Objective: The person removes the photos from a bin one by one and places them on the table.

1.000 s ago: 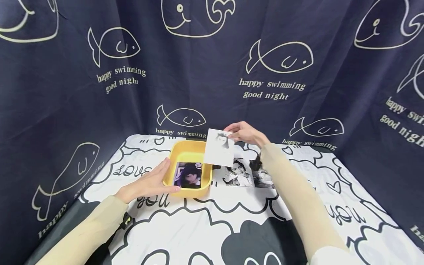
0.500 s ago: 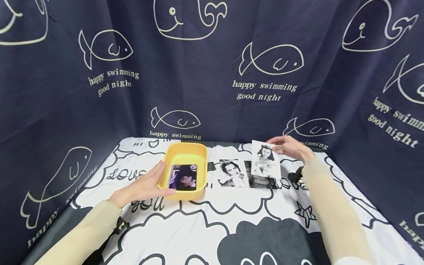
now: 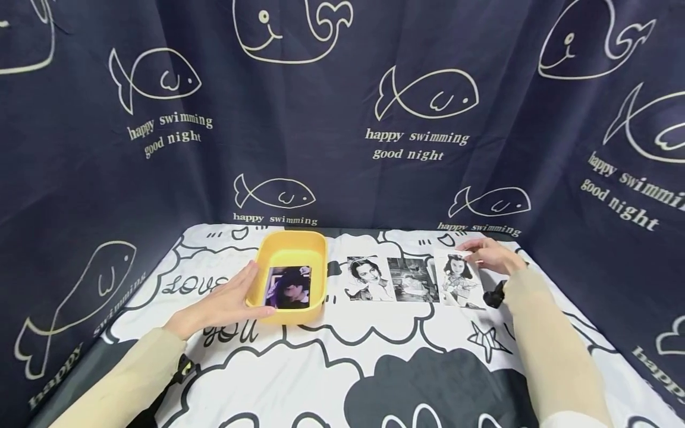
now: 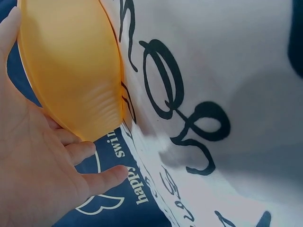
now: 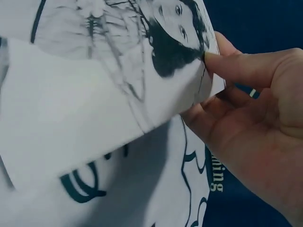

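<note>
My left hand (image 3: 222, 303) lies against the near left corner of a yellow plastic box (image 3: 319, 255), fingers along its left side and thumb by the front rim. The left wrist view shows this hand (image 4: 42, 165) touching the outer wall of the box (image 4: 75, 56). In the box is a dark, purplish photo card (image 3: 289, 288). My right hand (image 3: 495, 255) pinches the top right corner of a black-and-white photo card (image 3: 459, 282) of a long-haired person. Thumb and fingers grip that card (image 5: 118, 61) in the right wrist view, its near edge tilted off the cloth.
Two black-and-white photo cards, a portrait (image 3: 370, 279) and a darker scene (image 3: 413, 280), lie side by side between the box and the held card. A white cloth (image 3: 267, 380) with black drawings covers the table. A navy fish-print curtain (image 3: 332, 148) hangs behind.
My right hand has carried the photo card from beside the box rightward and down, to the right end of the row. The left hand has stayed at the box. The head view has shifted slightly.
</note>
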Demonstrator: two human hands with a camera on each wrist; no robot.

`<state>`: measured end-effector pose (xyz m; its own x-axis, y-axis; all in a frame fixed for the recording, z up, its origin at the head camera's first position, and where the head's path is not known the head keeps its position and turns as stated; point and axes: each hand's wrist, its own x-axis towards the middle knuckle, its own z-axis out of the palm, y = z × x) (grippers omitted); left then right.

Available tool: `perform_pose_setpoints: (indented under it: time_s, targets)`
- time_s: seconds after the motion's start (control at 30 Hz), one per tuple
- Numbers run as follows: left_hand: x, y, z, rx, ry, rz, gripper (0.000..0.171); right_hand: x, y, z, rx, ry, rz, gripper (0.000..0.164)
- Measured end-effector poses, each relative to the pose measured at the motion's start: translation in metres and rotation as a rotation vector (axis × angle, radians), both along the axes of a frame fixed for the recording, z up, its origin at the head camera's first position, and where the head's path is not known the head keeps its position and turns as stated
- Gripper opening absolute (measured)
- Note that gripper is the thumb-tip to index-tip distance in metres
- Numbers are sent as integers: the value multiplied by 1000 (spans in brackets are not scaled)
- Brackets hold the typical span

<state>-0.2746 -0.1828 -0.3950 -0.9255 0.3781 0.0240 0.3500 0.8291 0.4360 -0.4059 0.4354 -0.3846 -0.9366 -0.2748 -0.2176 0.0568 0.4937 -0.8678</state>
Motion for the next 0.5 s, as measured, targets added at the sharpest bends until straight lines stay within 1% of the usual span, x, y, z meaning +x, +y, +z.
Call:
perform_pose_setpoints:
  time_s: [0.07,0.17,0.4,0.5]
  targets:
    - [2,-2,0,-6,-4,7,118,-1,-4,-3,49,8,-3,46]
    - [4,-4,-1,-12,-7,14,118,-2,-12,-8,82,22,-33,46]
    - [2,0,1,-3,-10,3,118,-3,-24,-18,222,174,-58,41]
    - [2,1,1,1,-7,-3,118,-3,-28,-22,276,223,-75,37]
